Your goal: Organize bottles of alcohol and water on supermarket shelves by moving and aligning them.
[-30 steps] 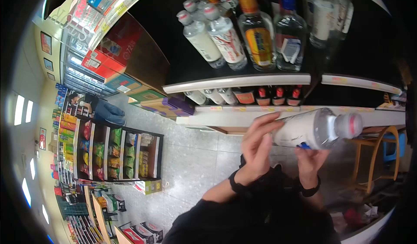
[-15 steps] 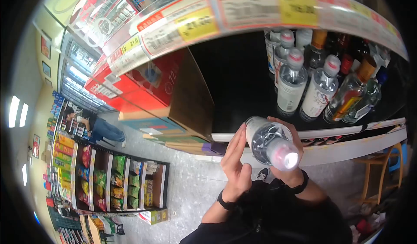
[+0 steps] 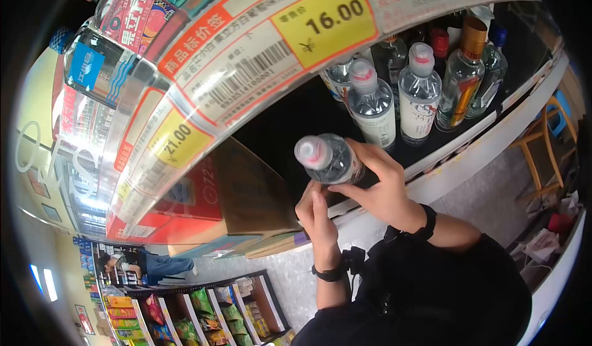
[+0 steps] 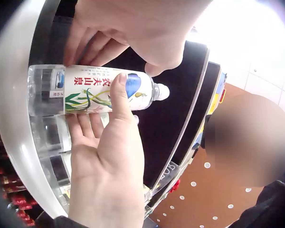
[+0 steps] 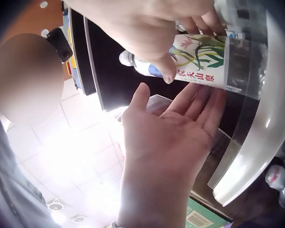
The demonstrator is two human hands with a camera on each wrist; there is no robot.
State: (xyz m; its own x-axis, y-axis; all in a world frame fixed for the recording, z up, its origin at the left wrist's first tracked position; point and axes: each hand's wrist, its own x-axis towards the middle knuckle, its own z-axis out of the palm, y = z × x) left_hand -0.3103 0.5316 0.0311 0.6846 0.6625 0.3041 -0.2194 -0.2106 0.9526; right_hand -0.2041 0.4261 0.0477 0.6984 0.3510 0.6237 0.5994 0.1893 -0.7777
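A clear plastic water bottle (image 3: 336, 158) with a transparent sports cap is held before the shelf, cap up toward the head view. Its white label (image 4: 92, 88) carries red characters, green leaves and a blue shape. My right hand (image 3: 387, 189) grips it, thumb laid across the label (image 5: 199, 59) and fingers round the far side. My left hand (image 3: 319, 219) is beside the lower part of the bottle, fingers straight along it. In the right wrist view, the left palm (image 5: 166, 137) faces up and its thumb stands off the bottle.
Similar water bottles (image 3: 373, 115) and a gold-capped liquor bottle (image 3: 461, 78) stand on the black shelf right behind. A shelf edge with price tags (image 3: 246, 62) curves close overhead. Cardboard boxes (image 3: 259, 204) are at left, a wooden chair (image 3: 542, 149) at right, a person (image 3: 139, 266) farther off.
The bottle has turned from lying sideways, cap rightward, to cap pointing up-left. The right hand has come round its right side; the left has shifted lower. The view has moved under the tagged shelf edge.
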